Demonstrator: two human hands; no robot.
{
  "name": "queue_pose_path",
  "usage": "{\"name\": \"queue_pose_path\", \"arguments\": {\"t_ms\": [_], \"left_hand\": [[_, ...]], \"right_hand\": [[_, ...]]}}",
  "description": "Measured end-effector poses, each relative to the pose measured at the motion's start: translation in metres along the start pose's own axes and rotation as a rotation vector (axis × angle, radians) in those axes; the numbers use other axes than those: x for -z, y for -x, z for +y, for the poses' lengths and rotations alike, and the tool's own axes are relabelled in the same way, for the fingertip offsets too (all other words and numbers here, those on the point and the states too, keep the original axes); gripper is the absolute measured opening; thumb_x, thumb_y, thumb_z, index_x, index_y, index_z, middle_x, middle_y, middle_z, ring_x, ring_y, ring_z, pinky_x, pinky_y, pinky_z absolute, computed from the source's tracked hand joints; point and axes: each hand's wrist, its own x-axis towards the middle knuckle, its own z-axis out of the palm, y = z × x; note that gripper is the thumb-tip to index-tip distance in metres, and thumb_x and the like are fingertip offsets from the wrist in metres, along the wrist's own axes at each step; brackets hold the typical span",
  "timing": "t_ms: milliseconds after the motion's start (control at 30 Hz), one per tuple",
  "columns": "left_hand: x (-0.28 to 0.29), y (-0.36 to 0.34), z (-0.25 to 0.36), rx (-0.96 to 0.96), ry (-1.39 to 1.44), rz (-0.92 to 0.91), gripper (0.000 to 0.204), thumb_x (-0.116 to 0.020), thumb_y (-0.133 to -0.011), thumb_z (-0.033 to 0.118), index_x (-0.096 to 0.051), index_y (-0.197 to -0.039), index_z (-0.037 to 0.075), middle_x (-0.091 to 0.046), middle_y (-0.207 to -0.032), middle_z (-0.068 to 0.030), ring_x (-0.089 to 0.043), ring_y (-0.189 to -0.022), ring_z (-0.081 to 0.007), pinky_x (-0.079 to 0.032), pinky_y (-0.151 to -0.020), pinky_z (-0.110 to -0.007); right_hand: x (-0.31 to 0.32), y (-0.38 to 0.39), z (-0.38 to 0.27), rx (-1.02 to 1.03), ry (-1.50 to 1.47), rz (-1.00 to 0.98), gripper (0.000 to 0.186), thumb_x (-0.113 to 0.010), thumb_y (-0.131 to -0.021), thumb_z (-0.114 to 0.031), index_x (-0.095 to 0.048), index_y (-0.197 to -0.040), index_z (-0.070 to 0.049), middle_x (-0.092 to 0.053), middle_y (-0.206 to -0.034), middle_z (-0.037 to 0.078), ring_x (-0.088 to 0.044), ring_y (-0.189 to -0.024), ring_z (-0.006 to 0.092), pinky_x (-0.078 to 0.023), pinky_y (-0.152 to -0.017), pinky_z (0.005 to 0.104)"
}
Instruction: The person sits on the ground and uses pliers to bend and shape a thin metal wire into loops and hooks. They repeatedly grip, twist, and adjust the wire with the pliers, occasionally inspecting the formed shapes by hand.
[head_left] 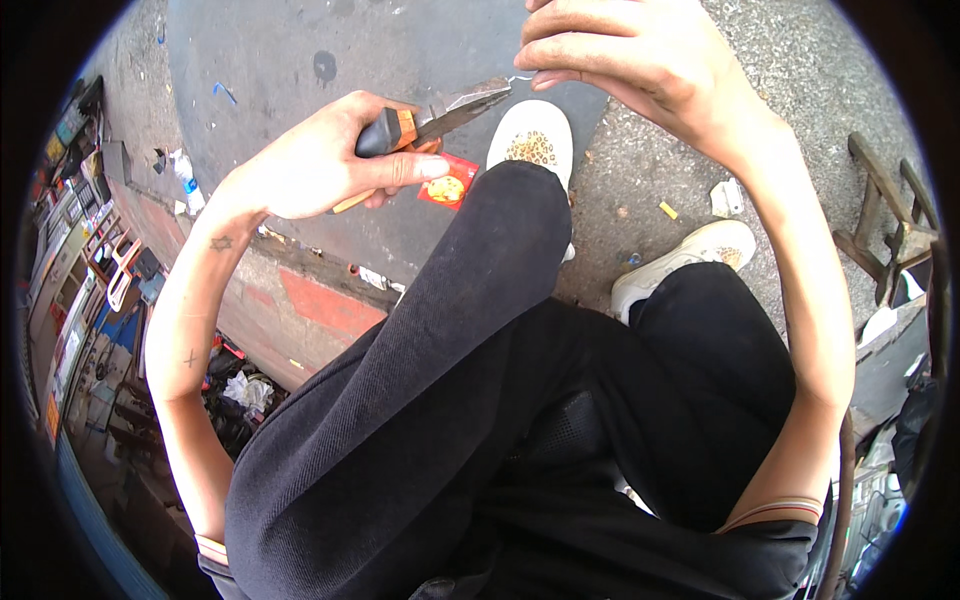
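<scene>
My left hand (pixel 310 165) is closed around a pair of pliers (pixel 465 108) with black and orange handles, its metal jaws pointing up and to the right. A short, thin, pale piece of wire (pixel 520 78) shows between the jaw tips and my right hand (pixel 655 65). The fingers of that hand are pinched together on the wire's other end; most of what lies inside them is hidden. Beneath the pliers, a red packet (pixel 462 172) with a yellow picture lies on a dark flat sheet (pixel 270 60).
My white shoes (pixel 530 130) stand below my hands. A wooden stool frame (pixel 885 215) is at the right. At the left are a plastic bottle (pixel 185 172) and cluttered shelves (pixel 75 330). A small yellow piece (pixel 668 210) and crumpled white scrap (pixel 727 198) lie on the ground.
</scene>
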Motion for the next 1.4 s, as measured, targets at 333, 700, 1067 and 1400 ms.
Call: {"name": "queue_pose_path", "arguments": {"t_ms": [333,700,1067,1400], "left_hand": [[-0.002,0.004,-0.016,-0.058,0.264,-0.104,0.048,-0.076,-0.088,0.047,-0.064,-0.086,0.001,-0.060,-0.065,-0.0029,-0.062,-0.060,-0.0119,-0.049,-0.056,-0.027],[-0.032,0.001,-0.010,0.104,0.325,0.021,0.045,-0.078,-0.087,0.045,-0.063,-0.082,0.003,-0.062,-0.066,-0.0037,-0.061,-0.056,-0.0116,-0.049,-0.057,-0.026],[-0.045,-0.055,-0.027,-0.048,-0.123,0.410,0.042,-0.069,-0.093,0.044,-0.066,-0.089,0.003,-0.053,-0.057,-0.0036,-0.053,-0.053,-0.0122,-0.044,-0.056,-0.031],[-0.055,-0.135,-0.043,0.001,-0.171,0.515,0.051,-0.074,-0.088,0.041,-0.069,-0.113,-0.004,-0.070,-0.079,-0.0238,-0.073,-0.083,-0.0363,-0.057,-0.076,-0.041]], "right_hand": [[0.010,-0.006,-0.004,-0.004,-0.147,-0.099,0.019,-0.072,-0.083,-0.017,-0.071,-0.102,-0.016,-0.065,-0.105,-0.004,-0.054,-0.117,0.0186,-0.028,-0.114,0.0595],[-0.006,0.003,-0.009,-0.120,-0.208,-0.142,0.017,-0.063,-0.081,-0.014,-0.067,-0.097,-0.009,-0.061,-0.096,0.006,-0.062,-0.095,0.0255,-0.052,-0.080,0.0380],[-0.057,0.023,-0.014,-0.630,-0.066,-0.099,0.016,-0.065,-0.086,-0.017,-0.071,-0.096,-0.006,-0.069,-0.087,0.015,-0.068,-0.083,0.0342,-0.055,-0.071,0.0444],[-0.108,0.044,0.027,-1.151,-0.520,-0.051,0.024,-0.057,-0.094,-0.011,-0.070,-0.110,0.002,-0.073,-0.089,0.017,-0.070,-0.080,0.0229,-0.056,-0.074,0.0342]]}}
